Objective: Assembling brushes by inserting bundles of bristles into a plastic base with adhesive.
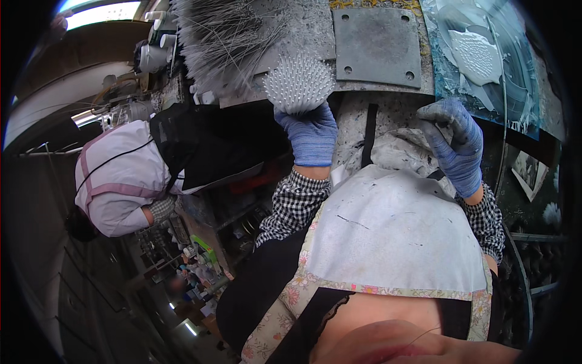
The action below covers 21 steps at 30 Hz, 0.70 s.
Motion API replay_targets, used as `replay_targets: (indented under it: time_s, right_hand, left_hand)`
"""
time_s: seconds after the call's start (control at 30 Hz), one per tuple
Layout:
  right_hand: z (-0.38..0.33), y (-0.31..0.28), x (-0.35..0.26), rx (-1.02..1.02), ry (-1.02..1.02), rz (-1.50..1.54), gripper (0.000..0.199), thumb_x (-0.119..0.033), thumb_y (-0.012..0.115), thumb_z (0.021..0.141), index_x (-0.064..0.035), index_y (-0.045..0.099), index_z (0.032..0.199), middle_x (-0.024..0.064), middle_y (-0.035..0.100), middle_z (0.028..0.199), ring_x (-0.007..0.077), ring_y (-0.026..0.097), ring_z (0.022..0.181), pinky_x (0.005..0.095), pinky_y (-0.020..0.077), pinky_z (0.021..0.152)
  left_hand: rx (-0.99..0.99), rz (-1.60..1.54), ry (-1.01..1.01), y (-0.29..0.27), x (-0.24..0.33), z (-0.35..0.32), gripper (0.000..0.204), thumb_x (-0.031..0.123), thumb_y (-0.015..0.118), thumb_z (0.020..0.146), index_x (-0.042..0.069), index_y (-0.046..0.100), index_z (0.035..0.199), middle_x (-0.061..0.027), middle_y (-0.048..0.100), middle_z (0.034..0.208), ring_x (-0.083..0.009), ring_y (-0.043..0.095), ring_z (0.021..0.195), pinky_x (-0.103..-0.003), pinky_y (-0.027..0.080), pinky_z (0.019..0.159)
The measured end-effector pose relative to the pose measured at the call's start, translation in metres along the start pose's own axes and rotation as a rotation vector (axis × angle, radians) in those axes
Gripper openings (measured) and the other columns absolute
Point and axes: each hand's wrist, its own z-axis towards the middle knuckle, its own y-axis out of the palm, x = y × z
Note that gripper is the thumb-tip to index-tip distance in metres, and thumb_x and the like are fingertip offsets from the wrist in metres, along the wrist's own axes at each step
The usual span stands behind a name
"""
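A round bundle of thin pale rods with white-tipped ends [299,84] stands up out of my left hand [309,133], which wears a blue knitted glove. Its fingers are wrapped round the bundle's lower part, just in front of the bench edge. My right hand [458,142], in a matching glove smudged grey at the fingers, hovers before the bench's right part. Those fingers are curled in toward the thumb, and I see nothing between them. Nearest to it is a blue-green sheet [448,88] smeared with white paste [476,57], whose thick patch is dotted with small marks.
A grey metal plate [377,48] with a hole at each corner lies on the bench between both hands. Many loose thin rods [224,42] are heaped at the back left. Another person [124,176] in a pale apron works at my left. A stained cloth [403,148] hangs below the bench edge.
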Motion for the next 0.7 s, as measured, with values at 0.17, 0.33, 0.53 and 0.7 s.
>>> replay_targets:
  time_s: [0.17, 0.33, 0.53, 0.7]
  right_hand:
    - [0.000, 0.003, 0.000, -0.069, 0.003, -0.032, 0.017, -0.005, 0.073, 0.087, -0.0051, 0.071, 0.104, 0.0059, 0.070, 0.099, 0.0145, 0.069, 0.088, 0.0255, 0.0559, 0.078]
    - [-0.001, 0.007, 0.002, -0.069, 0.020, 0.009, 0.017, -0.004, 0.073, 0.087, -0.0045, 0.071, 0.104, 0.0066, 0.070, 0.098, 0.0145, 0.069, 0.088, 0.0252, 0.0568, 0.078]
    - [0.001, 0.017, -0.001, -0.109, 0.141, 0.062, 0.016, -0.009, 0.073, 0.089, -0.0040, 0.071, 0.104, 0.0070, 0.070, 0.097, 0.0142, 0.069, 0.086, 0.0244, 0.0569, 0.077]
    - [0.027, 0.046, 0.007, -0.490, 0.538, 0.618, 0.064, -0.050, 0.056, 0.098, 0.0029, 0.054, 0.135, 0.0140, 0.064, 0.125, 0.0197, 0.058, 0.117, 0.0330, 0.0446, 0.104]
  left_hand:
    - [0.003, 0.033, 0.057, -0.003, 0.005, 0.005, 0.053, 0.048, 0.055, 0.093, 0.005, 0.060, 0.123, -0.0101, 0.068, 0.117, -0.0244, 0.069, 0.100, -0.038, 0.061, 0.087]
    - [-0.065, 0.084, 0.113, -0.005, 0.006, 0.011, 0.050, 0.045, 0.056, 0.095, 0.006, 0.058, 0.126, -0.0081, 0.065, 0.123, -0.0229, 0.065, 0.108, -0.037, 0.058, 0.092]
    - [-0.091, 0.161, 0.152, 0.009, -0.002, 0.010, 0.057, 0.048, 0.058, 0.094, 0.006, 0.053, 0.133, -0.0104, 0.059, 0.133, -0.0236, 0.060, 0.118, -0.037, 0.053, 0.100]
    - [-0.312, 0.456, 0.358, 0.050, -0.048, 0.001, 0.058, 0.042, 0.070, 0.090, 0.005, 0.050, 0.131, -0.0121, 0.053, 0.134, -0.0240, 0.051, 0.127, -0.042, 0.048, 0.105]
